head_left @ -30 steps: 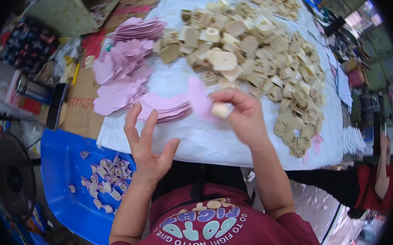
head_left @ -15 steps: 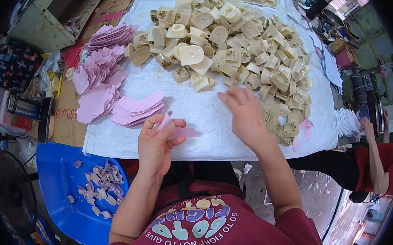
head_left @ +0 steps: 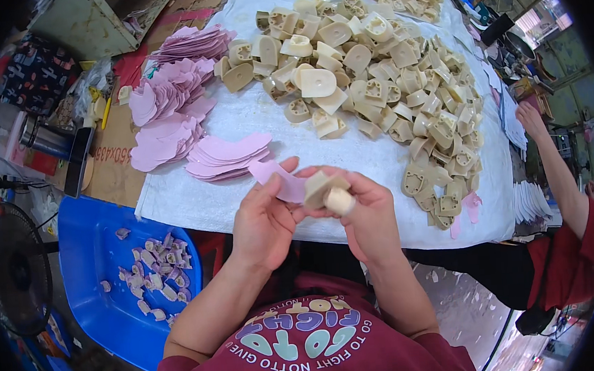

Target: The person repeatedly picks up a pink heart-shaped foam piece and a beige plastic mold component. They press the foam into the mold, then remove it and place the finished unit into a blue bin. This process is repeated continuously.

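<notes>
A curved pink cover piece (head_left: 274,178) is pinched in my left hand (head_left: 261,228), one end sticking up past the fingers. My right hand (head_left: 374,223) grips a beige plastic shoe heel (head_left: 316,189), slightly blurred, close against the pink piece. Both hands meet over the near edge of the white-covered table (head_left: 205,204). Whether the pink piece touches the heel is hidden by the fingers. Beyond my hands lies a large heap of similar beige heels (head_left: 364,57). A fanned stack of pink pieces (head_left: 229,154) sits just left of them.
More pink stacks (head_left: 173,91) line the table's left side. Below, a blue plastic tub (head_left: 93,269) holds several pink-covered heels (head_left: 155,272). A black fan (head_left: 15,267) stands at far left. On the right, a co-worker's arm (head_left: 555,153) reaches toward white sheets (head_left: 510,112).
My right hand has come back from the heap with a beige heel, joining my left hand. The left hand has shifted right, still holding the pink piece. The co-worker's arm has moved up.
</notes>
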Motion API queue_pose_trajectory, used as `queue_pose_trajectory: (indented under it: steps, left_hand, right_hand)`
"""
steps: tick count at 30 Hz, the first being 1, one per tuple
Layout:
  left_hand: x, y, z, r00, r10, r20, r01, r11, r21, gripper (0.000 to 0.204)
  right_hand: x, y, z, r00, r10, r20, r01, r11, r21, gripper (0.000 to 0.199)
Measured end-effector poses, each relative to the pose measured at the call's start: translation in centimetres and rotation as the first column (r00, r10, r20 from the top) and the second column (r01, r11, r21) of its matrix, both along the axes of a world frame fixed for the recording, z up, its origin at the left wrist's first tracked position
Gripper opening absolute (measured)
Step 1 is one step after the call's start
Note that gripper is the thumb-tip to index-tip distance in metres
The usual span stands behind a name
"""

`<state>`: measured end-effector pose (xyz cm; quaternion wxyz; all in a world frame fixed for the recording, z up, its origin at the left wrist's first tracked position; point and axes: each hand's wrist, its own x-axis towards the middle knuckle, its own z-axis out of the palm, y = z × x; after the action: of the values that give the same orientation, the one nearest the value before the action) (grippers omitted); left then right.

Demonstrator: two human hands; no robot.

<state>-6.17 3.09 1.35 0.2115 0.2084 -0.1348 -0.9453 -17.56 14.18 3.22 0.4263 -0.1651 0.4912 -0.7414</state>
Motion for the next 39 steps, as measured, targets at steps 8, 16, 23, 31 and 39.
queue_pose_trajectory:
  steps: [8, 16, 23, 31, 39]
  left_hand:
    - [1.7, -0.2, 1.1, 0.972, -0.04, 0.231, 0.099, 0.963, -0.252, 0.039]
    - [2.3, 0.6, 1.9, 0.994, 0.015, 0.104, 0.011, 0.971, -0.24, 0.038]
    - [2.8, 0.7, 2.3, 1.0, -0.02, 0.012, 0.022, 0.955, -0.295, 0.04]
    - [2.8, 0.7, 2.7, 0.997, -0.021, 0.068, 0.039, 0.962, -0.27, 0.04]
    - [2.7, 0.8, 2.6, 0.951, 0.169, 0.26, 0.055, 0.733, -0.678, 0.026]
  right_hand:
    - [0.6, 0.3, 0.5, 0.975, -0.039, -0.218, 0.045, 0.999, 0.023, 0.045]
    - [2.1, 0.3, 0.9, 0.342, -0.061, -0.938, 0.041, 0.998, -0.05, 0.037]
    - [2.2, 0.5, 1.2, 0.358, -0.094, -0.929, 0.044, 0.995, -0.084, 0.036]
    - [1.7, 0.3, 1.2, 0.319, -0.099, -0.943, 0.029, 0.995, -0.095, 0.037]
    - [0.2, 0.2, 2.1, -0.025, 0.015, -1.0, 0.115, 0.993, 0.012, 0.032]
